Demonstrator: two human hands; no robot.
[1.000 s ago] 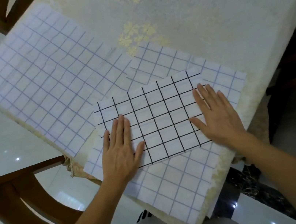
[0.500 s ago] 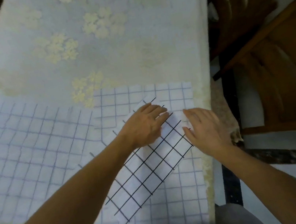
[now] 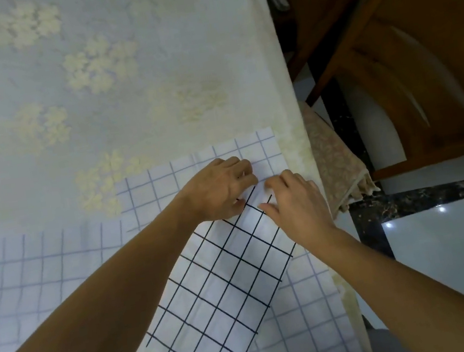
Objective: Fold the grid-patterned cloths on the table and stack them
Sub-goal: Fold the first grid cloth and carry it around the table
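The fingers [image 3: 242, 168] of the left hand [image 3: 218, 191] are curled down onto the far end of the black-grid cloth [image 3: 221, 292]. The right hand [image 3: 297, 208] sits just beside it, fingers and thumb bent in a pinch on the same end. The actual contact is hidden under the knuckles, but both hands look closed on that edge. The black-grid cloth is a narrow, already folded strip. It lies slantwise on a pale blue-grid cloth [image 3: 154, 187] near the right edge of the surface [image 3: 123, 101]. The first risk is at the pinch: the two fabrics lie flat on each other, so the fingers may catch the blue layer too and lift both. A pinch that takes only the top ply would let the folded layers slide apart, and the next fold would come out skewed. With both hands crowded at one end, the near end has nothing holding it and may drag or twist. The blue cloth beneath runs right along the edge, so a pull to the right could slide it off toward the floor [image 3: 446, 249] by the chair [image 3: 422, 87]. The left forearm crosses above a second blue-grid cloth [image 3: 29, 281] and could rumple it if it drops.
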